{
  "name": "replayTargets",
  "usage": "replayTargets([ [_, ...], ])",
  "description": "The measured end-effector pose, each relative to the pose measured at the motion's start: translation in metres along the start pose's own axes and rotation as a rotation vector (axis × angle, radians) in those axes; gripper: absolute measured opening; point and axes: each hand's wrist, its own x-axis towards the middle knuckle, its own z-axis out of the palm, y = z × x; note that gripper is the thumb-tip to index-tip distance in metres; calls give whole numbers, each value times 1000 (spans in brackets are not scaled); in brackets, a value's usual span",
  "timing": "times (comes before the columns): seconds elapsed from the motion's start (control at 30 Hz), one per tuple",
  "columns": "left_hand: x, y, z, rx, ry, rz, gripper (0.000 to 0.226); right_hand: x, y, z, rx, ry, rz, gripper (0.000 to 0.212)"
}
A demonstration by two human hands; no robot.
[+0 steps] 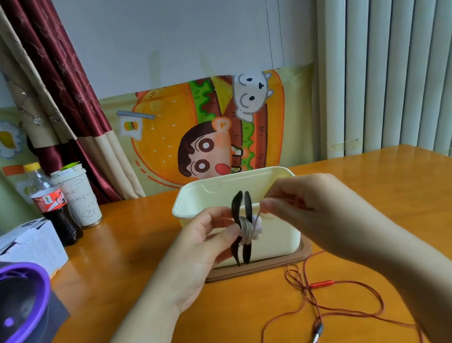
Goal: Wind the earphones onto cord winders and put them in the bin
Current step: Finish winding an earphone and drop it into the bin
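A person's two bare hands work above an orange wooden table (pixel 150 258), just in front of a cream bin (pixel 212 184).

The left hand (pixel 206 243) holds a black winder (pixel 239 205) upright. Its thumb presses the winder's left side and its other fingers curl round behind. The winder has two narrow black flanges standing side by side. A pale cord (pixel 247 230) is wrapped in several turns round the waist between them.

The right hand (pixel 303 205) is just to the right of the winder and a little higher. Its thumb and forefinger tips (pixel 266 203) are closed together in a pinch on a short, taut stretch of the same cord, which runs down and left into the wound bundle. The remaining right fingers are loosely curled behind the pinch. I cannot tell whether anything else is in that hand.

The winder hangs in the air in front of the bin's near wall, not inside it. The bin is open and stands on a brown lid (pixel 254 272).

Red earphones (pixel 338 310) lie loose and unwound on the table near the right forearm, looping from beside the lid toward the near edge. Their metal plug (pixel 317 333) rests on the wood.

At the far left stand a cola bottle (pixel 52 206), a paper cup (pixel 79 199) and a white box (pixel 28 246).
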Motion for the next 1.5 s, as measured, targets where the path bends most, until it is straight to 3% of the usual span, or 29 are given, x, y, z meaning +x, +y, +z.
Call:
replayTargets([
  [0.1, -1, 0, 0, 68, -124, 3, 30, 2, 5, -3, 1, 59, 6, 13],
  [0.3, -2, 1, 0, 68, -209, -9, 26, 4, 11, -4, 52, 91, 25, 17],
  [0.47, -4, 7, -5, 123, -259, -12, 19, 4, 10, -4, 149, 19, 14, 33],
  [0.73, -9, 15, -11, 157, -360, 37, 18, 5, 8, 6, 394, -129, 147, 30],
  [0.83, -7, 11, -9, 212, -275, 96, 17, 3, 4, 19, 466, -98, 227, 27],
  [1.0, -4, 4, 1, 207, -74, 142, 22, 3, 2, 43, 537, 256, 280, 20],
  [1.13, -3, 6, 10, 134, 15, 137, 36, 3, 0, 46, 659, 396, 285, 20],
  [1.2, -2, 7, 13, 45, 7, 128, 40, 2, -3, 47, 717, 412, 302, 20],
  [1.3, -2, 6, 14, -32, -48, 150, 27, 0, -7, 48, 843, 401, 327, 18],
  [1.37, -1, 2, 13, 55, -66, 206, 40, -2, -10, 48, 909, 382, 333, 17],
  [1.43, -2, 1, 15, 117, -33, 242, 47, -3, -13, 47, 933, 347, 322, 17],
  [1.5, -2, 4, 18, 24, 41, 249, 37, -3, -14, 46, 953, 290, 306, 18],
])
